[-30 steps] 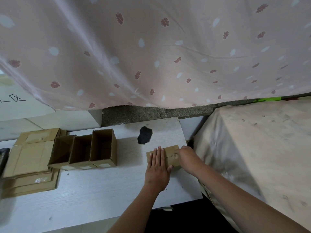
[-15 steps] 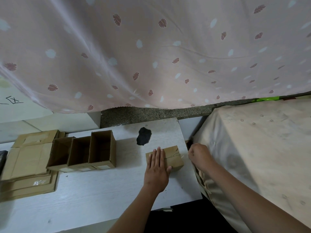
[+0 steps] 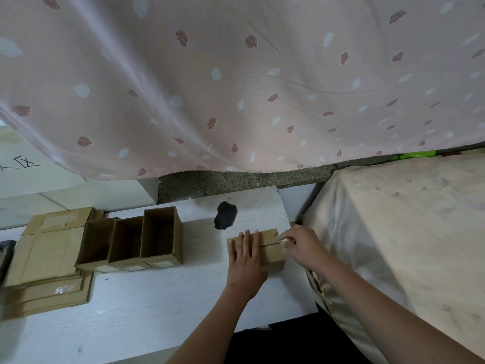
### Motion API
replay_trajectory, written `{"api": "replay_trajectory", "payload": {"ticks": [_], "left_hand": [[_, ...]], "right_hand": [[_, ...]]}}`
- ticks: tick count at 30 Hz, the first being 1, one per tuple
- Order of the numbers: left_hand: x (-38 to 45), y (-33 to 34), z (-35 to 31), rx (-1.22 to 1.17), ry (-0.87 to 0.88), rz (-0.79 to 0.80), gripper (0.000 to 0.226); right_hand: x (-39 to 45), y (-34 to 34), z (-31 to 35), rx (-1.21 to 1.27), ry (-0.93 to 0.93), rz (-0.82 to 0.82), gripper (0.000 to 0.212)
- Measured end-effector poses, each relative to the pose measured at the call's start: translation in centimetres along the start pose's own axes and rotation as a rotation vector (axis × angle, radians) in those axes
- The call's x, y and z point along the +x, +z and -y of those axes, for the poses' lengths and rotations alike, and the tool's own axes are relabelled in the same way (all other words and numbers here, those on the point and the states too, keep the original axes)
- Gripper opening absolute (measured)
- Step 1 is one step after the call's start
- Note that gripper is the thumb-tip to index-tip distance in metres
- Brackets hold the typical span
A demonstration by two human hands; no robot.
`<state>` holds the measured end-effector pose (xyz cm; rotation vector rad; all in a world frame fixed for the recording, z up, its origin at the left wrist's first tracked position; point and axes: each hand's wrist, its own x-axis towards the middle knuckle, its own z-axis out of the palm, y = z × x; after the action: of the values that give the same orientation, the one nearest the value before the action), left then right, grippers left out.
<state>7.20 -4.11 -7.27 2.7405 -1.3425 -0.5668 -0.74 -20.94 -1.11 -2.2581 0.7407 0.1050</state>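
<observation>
I see the small carton (image 3: 271, 254) on the table (image 3: 157, 311), near its right end. The left hand (image 3: 245, 261) lies on top and the right hand (image 3: 301, 245) is at its right edge, pinching what may be a tape end (image 3: 284, 241). Three open boxes (image 3: 131, 240) stand in a row to the left, with a flattened cardboard stack (image 3: 47, 256) beyond them. A curtain (image 3: 236, 88) hangs behind.

White surface (image 3: 23, 179) bears handwritten "区" (perhaps after another character).

Small brown cardboard box (image 3: 271, 249), flaps closed, seemingly marked along its seam, near table's right edge
</observation>
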Motion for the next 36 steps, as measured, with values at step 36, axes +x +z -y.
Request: {"api": "replay_trajectory", "payload": {"ticks": [36], "left_hand": [[0.6, 0.8, -0.2, -0.006, 0.045, -0.086, 0.081]], "right_hand": [[-1.2, 0.3, 1.5, -0.016, 0.067, 0.007, 0.036]]}}
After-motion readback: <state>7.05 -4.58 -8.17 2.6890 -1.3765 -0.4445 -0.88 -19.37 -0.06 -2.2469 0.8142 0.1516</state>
